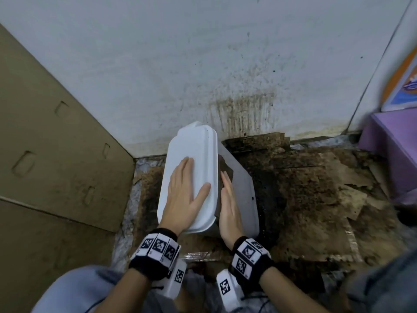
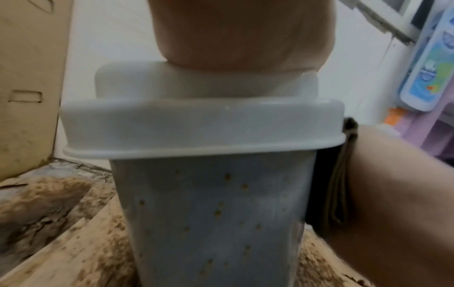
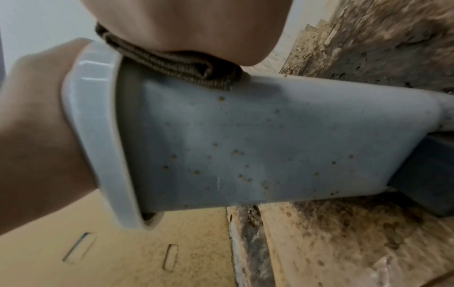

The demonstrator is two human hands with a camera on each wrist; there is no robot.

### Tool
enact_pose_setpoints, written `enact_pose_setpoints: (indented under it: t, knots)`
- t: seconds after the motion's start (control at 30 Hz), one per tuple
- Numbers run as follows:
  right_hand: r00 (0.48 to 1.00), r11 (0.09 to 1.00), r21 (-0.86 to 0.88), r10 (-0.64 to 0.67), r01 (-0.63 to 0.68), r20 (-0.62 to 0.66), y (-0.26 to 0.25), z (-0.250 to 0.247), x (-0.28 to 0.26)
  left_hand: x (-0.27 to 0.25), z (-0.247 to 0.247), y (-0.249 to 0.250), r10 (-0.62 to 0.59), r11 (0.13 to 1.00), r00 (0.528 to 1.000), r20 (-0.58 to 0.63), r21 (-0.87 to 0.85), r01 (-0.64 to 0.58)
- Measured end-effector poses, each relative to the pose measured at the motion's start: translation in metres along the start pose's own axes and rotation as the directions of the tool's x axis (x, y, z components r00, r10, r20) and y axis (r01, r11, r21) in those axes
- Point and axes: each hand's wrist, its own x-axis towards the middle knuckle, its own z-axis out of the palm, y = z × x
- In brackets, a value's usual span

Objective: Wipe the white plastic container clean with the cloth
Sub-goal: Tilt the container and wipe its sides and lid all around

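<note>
- We see the white plastic container (image 3: 245,147): smooth, faintly glossy, speckled brown.
- Under the right grip (image 1: 229,206), our cloth (image 3: 186,66) looks ribbed, woven, matt.
- Beside us, rough stained cardboard (image 1: 316,199).

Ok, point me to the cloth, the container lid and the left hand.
cloth (image 3: 176,64), right wrist view, on its folded ribbed edge under the palm.
container lid (image 1: 198,150), head view, on its flat white top.
left hand (image 1: 182,195), head view, on the back of the hand.

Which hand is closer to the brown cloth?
The right hand. It presses the cloth flat against the side of the white container. The left hand lies flat on the lid, apart from the cloth.
</note>
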Motion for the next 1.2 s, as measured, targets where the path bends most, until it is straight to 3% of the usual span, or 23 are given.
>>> enact_pose_setpoints:
  t: [0.37,0.6,0.77,0.93,1.2]
  knots:
    - [0.994,0.943,-0.317,-0.081,0.099,0.071,0.052,-0.01,0.001,0.005,-0.013,-0.019,-0.082,0.992,0.996,0.043,-0.091,0.086]
    - [0.989,0.936,-0.319,0.141,-0.148,-0.046,0.108,-0.041,0.015,0.0,-0.016,-0.027,-0.07,0.993,0.998,0.01,-0.094,0.07]
    - [0.98,0.933,-0.298,0.187,-0.2,-0.072,0.103,-0.039,0.015,0.002,-0.014,-0.025,-0.061,0.995,0.998,0.008,-0.079,0.062]
    - [0.993,0.947,-0.302,0.093,-0.111,-0.071,0.075,-0.013,0.0,0.003,-0.014,-0.027,-0.059,0.996,0.998,0.003,-0.062,0.059]
    - [0.986,0.93,-0.328,-0.155,0.165,0.055,0.027,0.022,-0.018,0.004,-0.012,-0.03,-0.049,0.997,0.999,-0.018,-0.059,0.047]
